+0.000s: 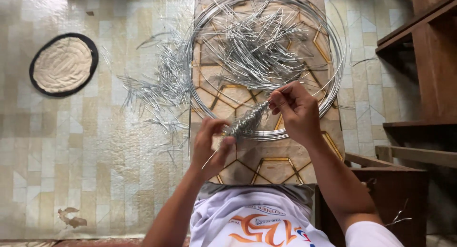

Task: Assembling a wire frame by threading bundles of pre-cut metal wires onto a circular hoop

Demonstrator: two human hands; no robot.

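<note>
Head view: over the patterned table [285,168], the left hand [212,149] grips the near end of a twisted wire bundle [247,122]; the right hand [295,109] pinches its far end, beside the wire coil [333,71].

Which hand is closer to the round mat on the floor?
The left hand. The round mat lies far off to its left on the floor, while the right hand is farther away, over the wire coil.
</note>
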